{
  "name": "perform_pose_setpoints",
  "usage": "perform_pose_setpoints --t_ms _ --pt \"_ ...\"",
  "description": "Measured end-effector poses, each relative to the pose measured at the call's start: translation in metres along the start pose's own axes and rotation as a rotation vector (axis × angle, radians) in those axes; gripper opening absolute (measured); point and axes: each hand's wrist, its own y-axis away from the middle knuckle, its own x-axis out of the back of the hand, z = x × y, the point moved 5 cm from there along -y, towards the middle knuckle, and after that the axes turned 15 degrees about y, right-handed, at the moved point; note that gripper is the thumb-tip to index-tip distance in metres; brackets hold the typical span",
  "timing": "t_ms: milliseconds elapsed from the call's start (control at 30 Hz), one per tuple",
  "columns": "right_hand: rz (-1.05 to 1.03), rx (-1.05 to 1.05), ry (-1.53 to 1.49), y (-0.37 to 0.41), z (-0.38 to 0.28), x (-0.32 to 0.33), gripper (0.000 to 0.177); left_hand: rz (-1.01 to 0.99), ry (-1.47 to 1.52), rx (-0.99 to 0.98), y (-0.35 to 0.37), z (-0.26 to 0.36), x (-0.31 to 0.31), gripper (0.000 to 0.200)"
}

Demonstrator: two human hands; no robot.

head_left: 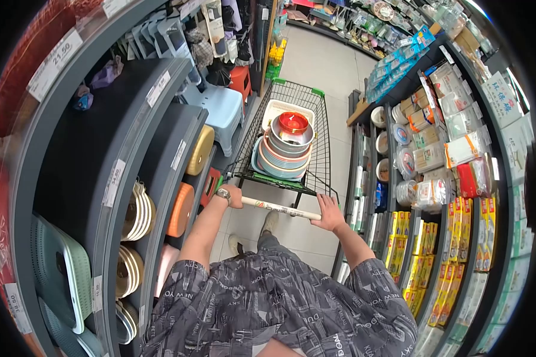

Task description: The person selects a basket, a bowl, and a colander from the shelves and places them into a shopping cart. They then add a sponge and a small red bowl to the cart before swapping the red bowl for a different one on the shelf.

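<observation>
A shopping cart (323, 140) with black wire sides and green corners stands in front of me. My left hand (233, 196), with a watch at the wrist, is wrapped round the left end of its pale handle (280, 208). Around the handle's right end my right hand (327, 212) is closed, its fingers partly over the top. Inside the cart, stacked basins (283, 160) in pale and pink tones carry a metal bowl (289, 141) and a red bowl (293, 122). Behind them lies a white basket (274, 111).
Shelves with bowls (138, 211) and green baskets (71, 268) line the left side. Blue stools (217, 113) stand beside the cart at its left. Packaged goods (429, 157) and yellow boxes (420, 256) fill the right shelves. A tiled aisle (327, 53) runs ahead to another shelf.
</observation>
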Motion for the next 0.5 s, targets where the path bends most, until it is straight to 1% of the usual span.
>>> perform_pose_setpoints --t_ms 33,133,167,233,500 --pt "-0.003 0.002 0.001 0.004 -0.005 0.001 0.114 -0.006 0.005 -0.003 0.005 0.0 -0.004 0.048" --pt "-0.002 -0.002 0.01 0.021 -0.017 -0.001 0.114 -0.078 0.047 -0.038 0.015 -0.001 -0.018 0.071" --pt "0.003 -0.001 0.015 0.026 -0.021 -0.002 0.114 -0.083 0.051 -0.039 0.019 -0.002 -0.022 0.071" --pt "-0.013 -0.002 0.016 0.036 -0.029 0.0 0.115 -0.199 0.146 -0.012 0.032 0.001 -0.03 0.068" --pt "-0.048 0.022 0.025 0.071 -0.054 0.004 0.116 -0.193 0.169 -0.034 0.061 0.007 -0.063 0.068"
